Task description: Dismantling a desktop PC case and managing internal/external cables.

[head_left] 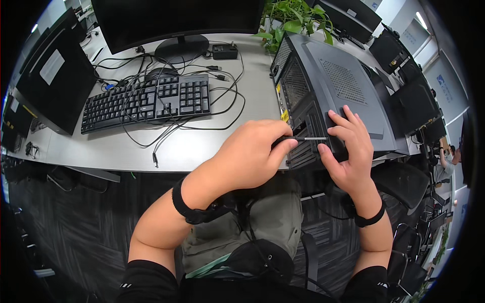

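A black computer case lies on its side at the right of the desk, its rear panel with slots and vents facing left. My left hand is closed round the dark handle of a screwdriver. The silver shaft points right, its tip at the rear edge of the case; whether it sits on a screw is too small to tell. My right hand rests on the near corner of the case, fingers spread, with the thumb close to the screwdriver tip. It holds nothing that I can see.
Left of the case lies a black keyboard under tangled cables. Behind stands a monitor with a power adapter beside its base. A green plant touches the far end of the case. Another dark tower stands far left.
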The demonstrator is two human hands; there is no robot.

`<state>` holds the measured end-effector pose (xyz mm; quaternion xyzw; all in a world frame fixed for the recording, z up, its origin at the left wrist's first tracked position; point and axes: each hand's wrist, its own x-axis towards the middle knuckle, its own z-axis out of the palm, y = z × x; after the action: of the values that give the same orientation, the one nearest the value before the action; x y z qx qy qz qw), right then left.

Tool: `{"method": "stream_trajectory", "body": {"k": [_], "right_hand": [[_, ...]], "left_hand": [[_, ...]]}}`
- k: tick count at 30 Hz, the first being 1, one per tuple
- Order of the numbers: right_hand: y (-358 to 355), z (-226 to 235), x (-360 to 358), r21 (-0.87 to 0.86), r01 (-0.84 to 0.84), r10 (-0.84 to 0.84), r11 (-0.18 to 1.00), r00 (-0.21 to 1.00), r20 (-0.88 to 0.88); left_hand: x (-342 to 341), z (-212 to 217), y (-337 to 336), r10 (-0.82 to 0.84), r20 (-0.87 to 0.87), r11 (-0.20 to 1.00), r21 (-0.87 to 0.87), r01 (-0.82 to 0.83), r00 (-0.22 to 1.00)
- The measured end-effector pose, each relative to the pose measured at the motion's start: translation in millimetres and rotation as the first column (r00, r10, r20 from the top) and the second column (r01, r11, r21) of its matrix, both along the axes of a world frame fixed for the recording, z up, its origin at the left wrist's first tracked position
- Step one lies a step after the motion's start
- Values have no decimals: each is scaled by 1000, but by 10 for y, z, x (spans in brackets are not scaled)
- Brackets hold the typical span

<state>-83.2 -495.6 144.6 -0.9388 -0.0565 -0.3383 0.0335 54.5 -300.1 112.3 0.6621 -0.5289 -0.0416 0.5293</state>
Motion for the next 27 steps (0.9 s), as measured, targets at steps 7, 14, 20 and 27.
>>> {"method": "stream_trajectory", "body": {"k": [7, 14, 20, 27], "right_hand": [[44, 3, -13, 14, 23, -23, 1000, 1000, -7], [68, -15, -17, 6, 49, -49, 999, 999, 3], [87, -38, -6, -1, 52, -52, 999, 998, 30], [97, -61, -3, -4, 57, -57, 998, 996, 63]], "left_hand": [[-21, 92, -18, 18, -15, 973, 230, -15, 1000], [-49, 38, -2, 19, -34, 1000, -15, -20, 999], [-49, 66, -44, 94, 198, 990, 89, -113, 976], [-131, 52, -38, 57, 14, 998, -39, -57, 998]]}}
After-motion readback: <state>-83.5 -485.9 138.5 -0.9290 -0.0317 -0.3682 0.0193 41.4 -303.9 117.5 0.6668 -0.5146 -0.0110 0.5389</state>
